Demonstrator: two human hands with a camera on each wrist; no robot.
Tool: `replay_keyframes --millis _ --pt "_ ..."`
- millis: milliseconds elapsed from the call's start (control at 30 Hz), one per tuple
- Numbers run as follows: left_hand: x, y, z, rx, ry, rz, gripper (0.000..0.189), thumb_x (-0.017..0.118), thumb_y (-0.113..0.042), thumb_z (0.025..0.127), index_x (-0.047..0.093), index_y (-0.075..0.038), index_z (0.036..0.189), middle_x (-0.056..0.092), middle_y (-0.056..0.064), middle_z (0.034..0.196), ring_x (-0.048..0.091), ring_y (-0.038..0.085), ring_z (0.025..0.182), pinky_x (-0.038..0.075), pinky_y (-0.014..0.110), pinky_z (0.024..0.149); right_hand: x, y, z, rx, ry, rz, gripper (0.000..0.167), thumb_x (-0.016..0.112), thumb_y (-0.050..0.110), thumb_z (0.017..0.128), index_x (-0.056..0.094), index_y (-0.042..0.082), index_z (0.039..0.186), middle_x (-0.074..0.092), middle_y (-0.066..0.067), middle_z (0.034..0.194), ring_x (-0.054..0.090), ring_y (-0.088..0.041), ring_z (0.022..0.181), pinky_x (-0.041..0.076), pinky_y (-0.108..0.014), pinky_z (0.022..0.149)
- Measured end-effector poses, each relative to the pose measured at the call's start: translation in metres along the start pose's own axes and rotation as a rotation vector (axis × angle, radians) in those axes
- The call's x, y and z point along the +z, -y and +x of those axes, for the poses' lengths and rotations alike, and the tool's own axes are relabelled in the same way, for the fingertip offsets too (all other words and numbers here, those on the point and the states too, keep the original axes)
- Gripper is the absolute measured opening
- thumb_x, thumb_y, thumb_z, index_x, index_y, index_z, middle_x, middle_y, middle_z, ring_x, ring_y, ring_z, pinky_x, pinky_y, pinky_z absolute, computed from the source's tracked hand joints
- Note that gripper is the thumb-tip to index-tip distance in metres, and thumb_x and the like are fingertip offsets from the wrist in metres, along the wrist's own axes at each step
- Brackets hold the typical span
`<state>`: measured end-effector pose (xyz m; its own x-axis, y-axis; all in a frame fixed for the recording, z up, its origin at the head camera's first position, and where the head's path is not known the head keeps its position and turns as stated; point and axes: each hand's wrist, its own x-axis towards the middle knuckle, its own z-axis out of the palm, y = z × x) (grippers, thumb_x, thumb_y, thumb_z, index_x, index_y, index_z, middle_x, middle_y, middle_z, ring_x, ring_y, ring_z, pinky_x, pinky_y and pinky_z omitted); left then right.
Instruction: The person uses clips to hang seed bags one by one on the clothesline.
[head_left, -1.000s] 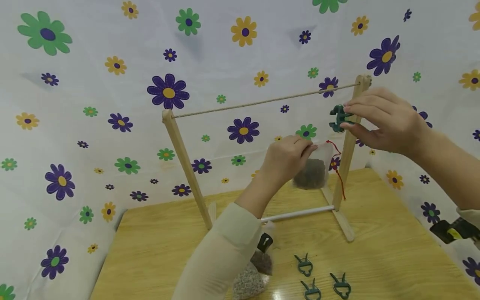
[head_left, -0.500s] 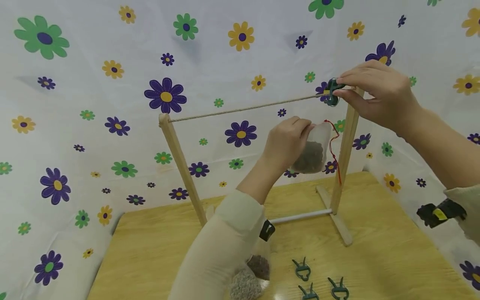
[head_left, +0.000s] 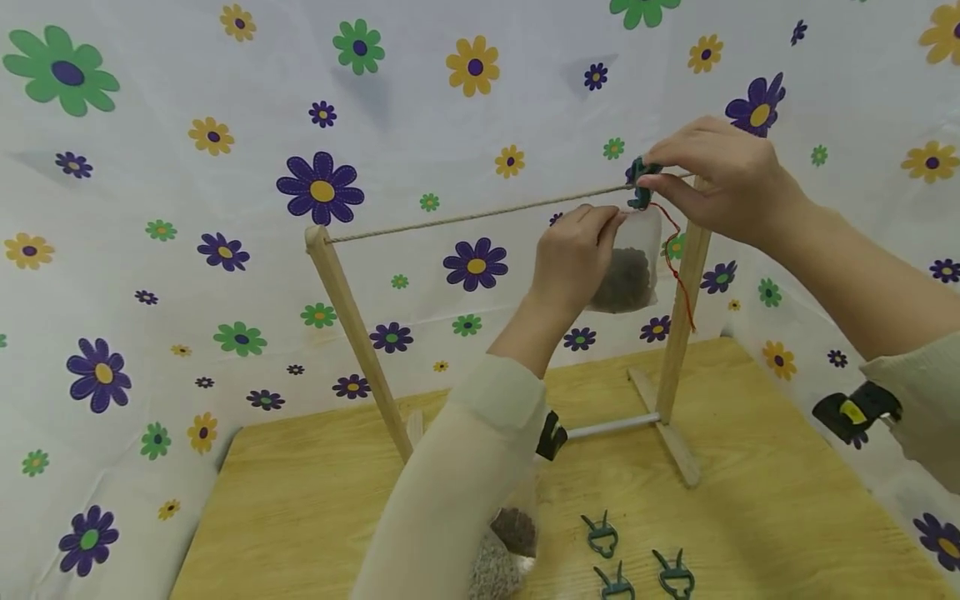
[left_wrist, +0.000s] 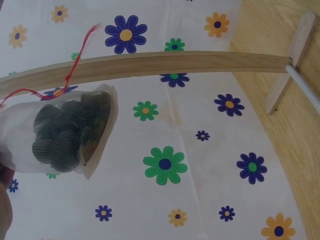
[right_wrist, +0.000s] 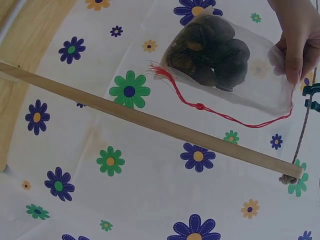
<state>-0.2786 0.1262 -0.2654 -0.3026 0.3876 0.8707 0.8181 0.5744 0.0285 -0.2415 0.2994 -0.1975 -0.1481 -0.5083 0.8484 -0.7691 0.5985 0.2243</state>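
My left hand (head_left: 572, 254) pinches the top edge of a sheer white mesh bag (head_left: 626, 279) just below the rope (head_left: 480, 216). Dark, rounded, stone-like lumps (right_wrist: 207, 52) fill its bottom, and a red drawstring (head_left: 678, 275) dangles from the top right corner. My right hand (head_left: 723, 179) pinches a dark green plastic clip (head_left: 641, 187) between thumb and fingers, at the rope near its right end. In the right wrist view the clip (right_wrist: 313, 97) is at the rope, close to the bag's mouth. Whether it grips the bag cannot be seen.
Two wooden posts, left (head_left: 352, 333) and right (head_left: 684, 308), carry the rope; a white rod (head_left: 611, 427) joins them low down. Three green clips, one here (head_left: 602, 537), lie on the wooden table (head_left: 750, 467). Filled bags (head_left: 495, 567) lie partly behind my left sleeve.
Both hands have risen. The mesh bag has come up to just under the rope, and the green clip has gone up and left onto the rope.
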Motion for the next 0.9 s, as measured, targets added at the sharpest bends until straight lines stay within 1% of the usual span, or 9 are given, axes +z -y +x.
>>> replay_keyframes --millis 100,167,233,367,467,567,633,833,900 --pt "0.004 0.0 0.0 -0.026 -0.011 -0.004 0.02 0.058 -0.019 0.095 0.072 -0.004 0.094 0.071 0.004 0.084 0.067 0.013 0.076 0.052 0.02 0.071 0.001 -0.002 -0.001 -0.013 0.039 0.006 0.049 0.051 0.04 0.095 0.068 -0.005 0.087 0.069 -0.017 0.081 0.062 -0.031 0.078 0.031 -0.001 0.092" --pt "0.007 0.001 -0.001 -0.04 -0.022 -0.002 0.021 0.058 -0.019 0.095 0.072 -0.004 0.095 0.072 0.004 0.085 0.067 0.013 0.077 0.052 0.019 0.072 0.0 -0.002 -0.003 -0.01 0.064 -0.017 0.048 0.05 0.039 0.096 0.068 -0.004 0.087 0.07 -0.016 0.08 0.063 -0.03 0.078 0.039 -0.006 0.088" --pt "0.008 0.001 -0.002 -0.044 -0.038 -0.002 0.021 0.058 -0.02 0.095 0.072 -0.004 0.095 0.072 0.004 0.085 0.067 0.014 0.077 0.052 0.018 0.073 -0.002 -0.002 -0.004 0.013 0.094 -0.067 0.051 0.048 0.041 0.096 0.068 -0.005 0.088 0.07 -0.016 0.081 0.064 -0.029 0.078 0.048 -0.015 0.079" --pt "0.011 0.001 -0.001 -0.033 -0.069 -0.016 0.022 0.057 -0.02 0.095 0.072 -0.003 0.095 0.071 0.004 0.083 0.067 0.014 0.075 0.051 0.017 0.073 -0.006 -0.003 -0.006 0.111 0.131 -0.093 0.054 0.049 0.042 0.095 0.068 -0.008 0.089 0.07 -0.018 0.081 0.066 -0.03 0.077 0.046 -0.01 0.074" --pt "0.012 0.0 0.001 -0.021 -0.097 -0.038 0.021 0.058 -0.018 0.095 0.072 -0.002 0.095 0.071 0.005 0.083 0.066 0.014 0.074 0.051 0.017 0.072 -0.007 -0.003 -0.007 0.166 0.141 -0.048 0.036 0.062 0.027 0.092 0.068 -0.008 0.089 0.07 -0.018 0.081 0.065 -0.03 0.076 0.032 0.002 0.078" --pt "0.011 -0.002 0.004 0.007 -0.126 -0.06 0.021 0.058 -0.017 0.094 0.072 -0.002 0.095 0.07 0.005 0.082 0.066 0.014 0.074 0.051 0.017 0.072 -0.007 -0.004 -0.01 0.191 0.16 -0.05 0.016 0.072 0.006 0.082 0.069 -0.007 0.089 0.07 -0.017 0.08 0.065 -0.029 0.076 0.032 0.002 0.077" --pt "0.01 -0.005 0.005 0.023 -0.138 -0.064 0.02 0.059 -0.017 0.094 0.072 -0.002 0.094 0.07 0.005 0.083 0.067 0.014 0.075 0.051 0.017 0.072 -0.008 -0.004 -0.011 0.213 0.179 -0.06 0.015 0.074 0.0 0.078 0.069 -0.007 0.09 0.07 -0.017 0.081 0.065 -0.028 0.077 0.033 0.001 0.076" --pt "0.011 -0.01 0.008 0.008 -0.11 -0.054 0.021 0.058 -0.018 0.095 0.072 -0.003 0.097 0.071 0.004 0.085 0.067 0.013 0.078 0.051 0.016 0.072 -0.013 -0.003 -0.012 0.312 0.225 -0.068 0.014 0.073 0.002 0.08 0.069 -0.006 0.092 0.07 -0.016 0.082 0.066 -0.028 0.077 0.033 0.001 0.075" --pt "0.011 -0.011 0.008 -0.01 -0.093 -0.055 0.022 0.057 -0.018 0.095 0.072 -0.003 0.099 0.071 0.005 0.087 0.068 0.013 0.081 0.05 0.014 0.075 -0.016 -0.002 -0.011 0.36 0.269 -0.06 0.021 0.074 0.006 0.08 0.068 -0.005 0.097 0.07 -0.017 0.087 0.066 -0.029 0.081 0.044 -0.008 0.078"
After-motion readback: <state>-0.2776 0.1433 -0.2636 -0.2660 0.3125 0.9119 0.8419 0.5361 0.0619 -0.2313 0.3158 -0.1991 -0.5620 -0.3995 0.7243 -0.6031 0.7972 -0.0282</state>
